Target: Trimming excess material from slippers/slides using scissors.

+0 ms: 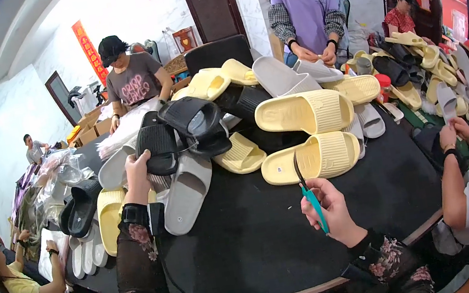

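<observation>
My left hand reaches into the heap and grips the edge of a black slide slipper. Just below that slipper, a grey slide lies at a slant on the table. In my right hand is a teal-handled tool with a thin, dark, curved tip pointing up; its exact kind is unclear. The tip overlaps the nearer of two pale yellow slides, which lie side by side; whether they touch cannot be made out. Another black slide rests on the pile beside my left hand.
The black tabletop has a curved near edge. More slides are heaped at the right. Clear plastic bags lie at the left. Co-workers sit or stand around the table, one in a purple shirt across from me. A dark cord hangs near my left wrist.
</observation>
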A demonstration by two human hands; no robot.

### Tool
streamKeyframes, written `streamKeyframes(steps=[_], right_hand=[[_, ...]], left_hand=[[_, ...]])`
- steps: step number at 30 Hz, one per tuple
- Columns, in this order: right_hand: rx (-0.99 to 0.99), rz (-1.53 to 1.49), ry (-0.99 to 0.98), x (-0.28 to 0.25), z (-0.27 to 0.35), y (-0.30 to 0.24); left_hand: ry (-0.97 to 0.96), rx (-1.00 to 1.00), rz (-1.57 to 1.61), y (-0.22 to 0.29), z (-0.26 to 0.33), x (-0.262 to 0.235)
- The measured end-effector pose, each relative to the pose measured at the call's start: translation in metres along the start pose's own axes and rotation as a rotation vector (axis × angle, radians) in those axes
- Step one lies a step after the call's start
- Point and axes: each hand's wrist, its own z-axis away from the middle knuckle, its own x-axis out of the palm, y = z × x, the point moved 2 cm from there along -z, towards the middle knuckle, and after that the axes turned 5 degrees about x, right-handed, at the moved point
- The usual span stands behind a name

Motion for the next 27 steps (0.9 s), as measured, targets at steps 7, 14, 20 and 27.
streamKeyframes(steps=[7,14,20,27], right_hand=[[-0.023,-0.049,0.039,0.002,0.002,-0.003],[-0.1,-0.054,0.045,-0.002,0.009,-0.005],[-0.229,-0.129,0.013,-0.005,0.019,-0.006],[-0.424,-0.173,0.027,-0.006,0.022,-0.013]], left_hand=[[-0.158,-0.073,0.283,0.025,0.052,0.053],[-0.38,-0.236,0.374,0.05,0.135,0.153],[-0.571,-0.133,0.229,0.065,0.168,0.232],[-0.747,-0.242,0.306,0.083,0.2,0.29]])
